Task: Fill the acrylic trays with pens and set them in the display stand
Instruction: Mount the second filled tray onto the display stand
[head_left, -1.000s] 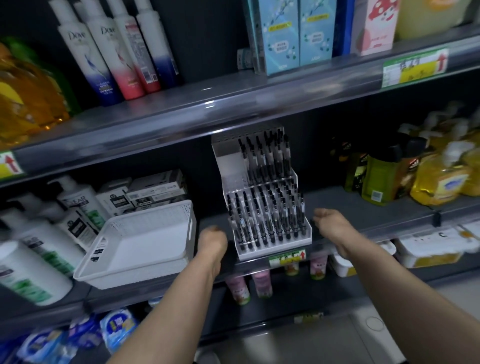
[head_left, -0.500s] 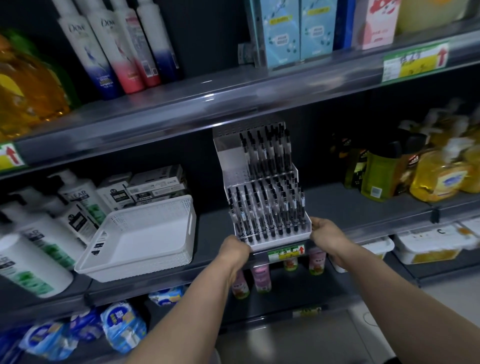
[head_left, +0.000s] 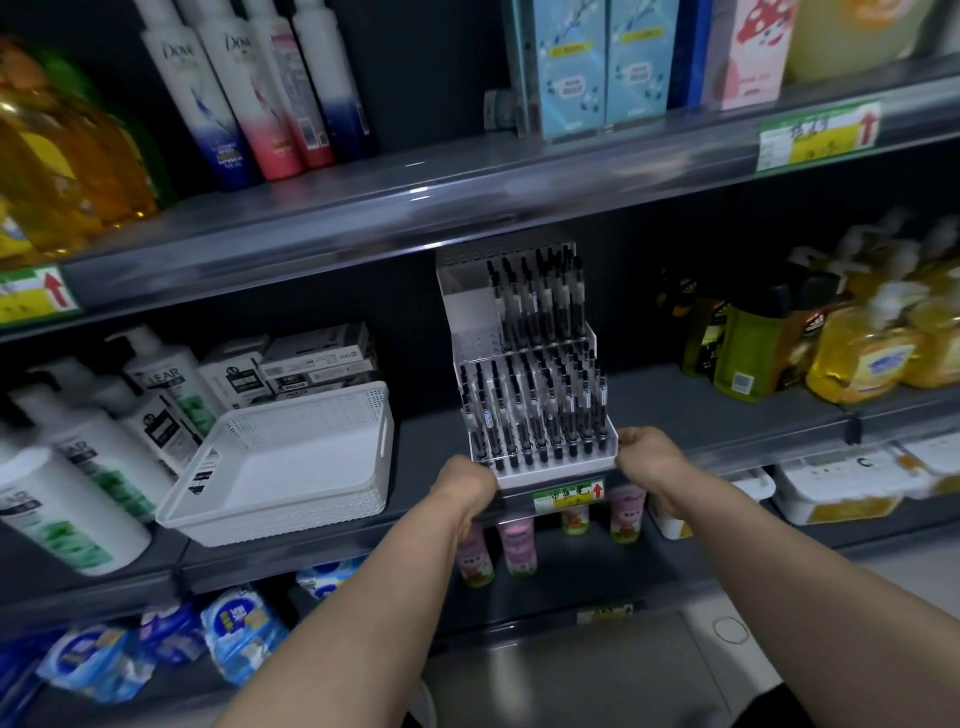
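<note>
A stepped clear acrylic display stand sits on the middle shelf, at its front edge. Several black pens stand upright in its lower tiers, and more pens fill the right part of the top tier, whose left part is empty. My left hand grips the stand's front left corner. My right hand grips its front right corner. My fingers are curled round the base edge, partly hidden under it.
An empty white perforated basket sits left of the stand, with shampoo bottles and boxes behind it. Yellow soap bottles stand to the right. A price label hangs under the stand. The shelf above overhangs close to the top pens.
Both hands came in from either side of the stand and closed on its front corners. The stand looks slightly nearer the shelf's front edge.
</note>
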